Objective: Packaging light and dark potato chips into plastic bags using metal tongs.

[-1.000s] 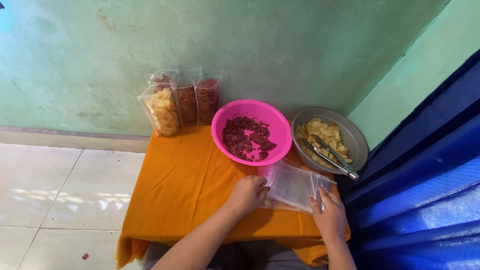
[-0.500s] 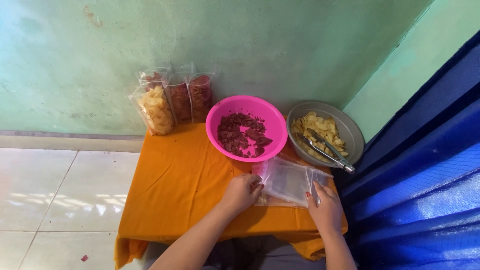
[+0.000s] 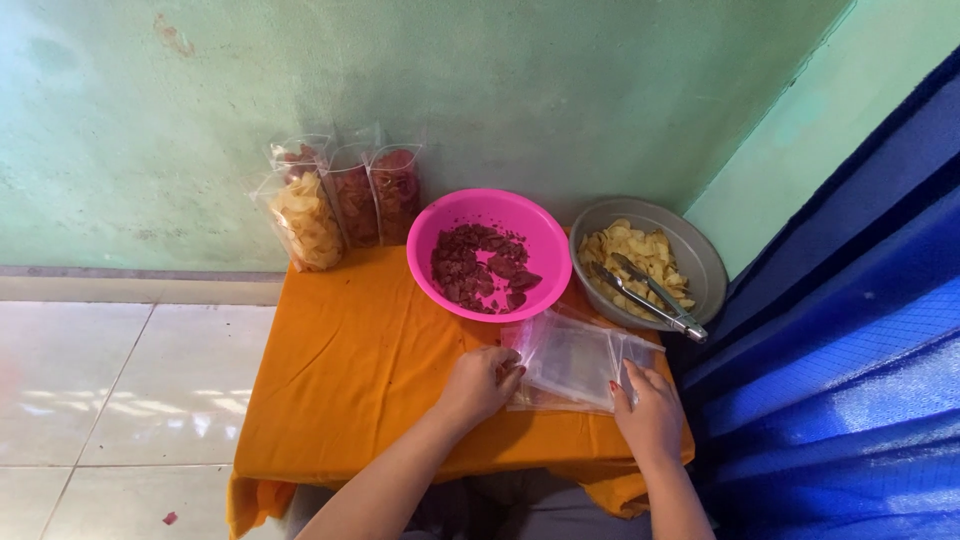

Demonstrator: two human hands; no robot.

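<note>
My left hand (image 3: 480,385) pinches the left edge of a clear plastic bag (image 3: 578,358) that lies on the orange cloth. At the bag's right edge my right hand (image 3: 648,412) grips it with the fingers curled on top. The bag looks empty and rests on a small stack of similar bags. Just beyond it stands a pink bowl (image 3: 440,225) holding dark red chips. To the right of that, a grey metal bowl (image 3: 700,265) holds yellow chips, with metal tongs (image 3: 650,298) lying across them.
Several filled clear bags of yellow and red chips (image 3: 335,200) lean against the green wall at the back left of the small orange-covered table (image 3: 350,370). A blue curtain (image 3: 850,350) hangs close on the right. White floor tiles (image 3: 110,380) lie to the left.
The view has shifted slightly. Both hands stay on the plastic bag, with the left fingers working along its left edge. The bowls and filled bags have not moved.
</note>
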